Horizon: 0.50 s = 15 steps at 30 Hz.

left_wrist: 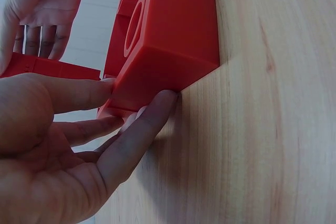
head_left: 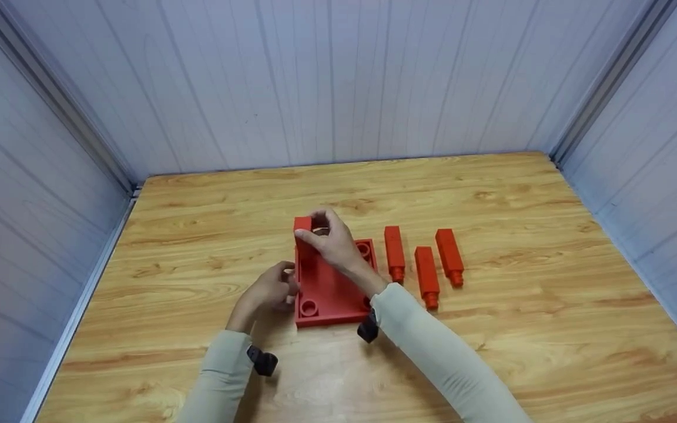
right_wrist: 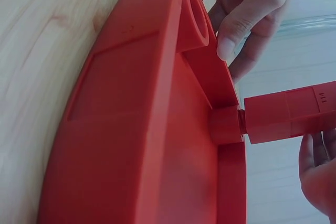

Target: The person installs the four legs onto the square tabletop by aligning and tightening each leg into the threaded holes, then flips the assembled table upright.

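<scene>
A shallow red tray-like base with round sockets in its corners lies on the wooden table. Between the thumb and fingers of my right hand, a red square post stands over the far left corner. In the right wrist view, the post's narrow end meets the socket; how deep it sits is hidden. My left hand grips the base's left wall, thumb at the rim and fingers along the outside. The near left socket is bare, and my right forearm partly covers the near right one.
To the right of the base lie three more red posts: one nearest it, one a little closer to me, and one farthest right. White panel walls enclose the table at the back and both sides.
</scene>
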Each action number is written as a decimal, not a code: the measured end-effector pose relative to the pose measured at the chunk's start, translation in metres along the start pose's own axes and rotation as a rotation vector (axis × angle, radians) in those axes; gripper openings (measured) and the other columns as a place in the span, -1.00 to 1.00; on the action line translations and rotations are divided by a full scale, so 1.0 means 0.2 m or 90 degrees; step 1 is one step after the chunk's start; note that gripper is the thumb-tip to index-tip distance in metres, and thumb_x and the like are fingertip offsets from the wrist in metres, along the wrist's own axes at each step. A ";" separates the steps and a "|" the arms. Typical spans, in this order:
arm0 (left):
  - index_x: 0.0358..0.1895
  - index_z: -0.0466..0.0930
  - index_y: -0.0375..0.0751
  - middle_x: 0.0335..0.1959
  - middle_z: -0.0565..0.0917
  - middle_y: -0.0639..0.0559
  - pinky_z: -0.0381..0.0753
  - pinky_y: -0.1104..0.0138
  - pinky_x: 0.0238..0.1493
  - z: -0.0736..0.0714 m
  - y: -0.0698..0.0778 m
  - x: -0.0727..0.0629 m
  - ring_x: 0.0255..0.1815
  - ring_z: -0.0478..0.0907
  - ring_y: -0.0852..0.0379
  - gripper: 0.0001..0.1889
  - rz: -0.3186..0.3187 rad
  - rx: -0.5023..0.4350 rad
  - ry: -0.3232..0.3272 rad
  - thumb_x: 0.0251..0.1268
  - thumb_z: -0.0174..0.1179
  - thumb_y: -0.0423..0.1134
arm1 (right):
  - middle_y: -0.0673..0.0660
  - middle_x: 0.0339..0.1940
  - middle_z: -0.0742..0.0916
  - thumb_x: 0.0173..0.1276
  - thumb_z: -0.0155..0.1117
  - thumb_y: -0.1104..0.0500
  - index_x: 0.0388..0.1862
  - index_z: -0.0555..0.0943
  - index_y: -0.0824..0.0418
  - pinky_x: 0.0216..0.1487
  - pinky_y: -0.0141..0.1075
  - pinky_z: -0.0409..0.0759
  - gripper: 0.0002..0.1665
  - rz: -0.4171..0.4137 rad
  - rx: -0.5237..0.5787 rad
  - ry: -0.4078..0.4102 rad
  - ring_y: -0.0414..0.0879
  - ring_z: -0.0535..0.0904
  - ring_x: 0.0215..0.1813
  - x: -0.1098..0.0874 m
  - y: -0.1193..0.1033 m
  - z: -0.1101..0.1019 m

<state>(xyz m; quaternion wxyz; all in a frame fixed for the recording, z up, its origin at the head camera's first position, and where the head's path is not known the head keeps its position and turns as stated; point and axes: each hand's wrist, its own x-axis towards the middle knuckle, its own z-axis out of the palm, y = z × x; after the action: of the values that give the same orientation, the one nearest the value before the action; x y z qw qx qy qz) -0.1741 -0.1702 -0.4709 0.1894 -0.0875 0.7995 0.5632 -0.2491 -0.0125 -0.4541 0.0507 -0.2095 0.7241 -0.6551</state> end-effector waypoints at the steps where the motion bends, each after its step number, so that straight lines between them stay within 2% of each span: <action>1: 0.32 0.27 -0.32 -0.13 0.49 -0.17 0.61 0.23 -0.31 0.00 0.00 0.00 -0.21 0.48 0.05 -0.46 -0.002 -0.001 0.000 0.21 -0.08 -0.59 | 0.13 -0.04 0.60 0.24 0.37 0.05 0.03 0.44 0.18 -0.01 -0.31 0.56 -0.54 -0.002 -0.005 0.004 -0.04 0.57 -0.02 0.00 0.00 0.00; 9: 0.33 0.28 -0.31 -0.11 0.51 -0.17 0.62 0.20 -0.26 0.00 0.00 0.00 -0.17 0.49 0.04 -0.46 -0.007 0.014 0.008 0.23 -0.06 -0.57 | 0.10 -0.10 0.60 0.23 0.39 0.05 0.03 0.44 0.20 -0.12 -0.36 0.52 -0.51 -0.008 -0.023 0.014 -0.05 0.53 -0.09 0.00 0.01 0.01; 12: 0.32 0.28 -0.33 -0.14 0.50 -0.17 0.62 0.21 -0.29 0.00 0.01 0.00 -0.19 0.49 0.04 -0.46 -0.002 0.013 0.008 0.22 -0.07 -0.58 | 0.16 -0.02 0.59 0.34 0.26 0.08 0.12 0.44 0.24 -0.05 -0.29 0.50 -0.55 -0.018 -0.010 0.000 0.03 0.52 -0.03 0.00 -0.01 0.01; 15: 0.33 0.26 -0.35 -0.16 0.49 -0.17 0.59 0.25 -0.35 0.00 0.01 0.00 -0.22 0.48 0.05 -0.46 0.005 0.003 0.003 0.23 -0.08 -0.58 | 0.25 0.09 0.57 0.46 0.06 0.19 0.19 0.42 0.35 0.09 -0.22 0.47 -0.60 -0.030 0.023 -0.018 0.11 0.49 0.11 -0.02 -0.07 -0.01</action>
<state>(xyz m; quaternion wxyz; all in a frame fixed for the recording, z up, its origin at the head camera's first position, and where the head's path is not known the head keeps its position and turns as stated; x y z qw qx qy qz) -0.1738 -0.1692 -0.4699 0.1856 -0.0850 0.8014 0.5622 -0.2429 -0.0108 -0.4411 0.0496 -0.2349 0.7062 -0.6661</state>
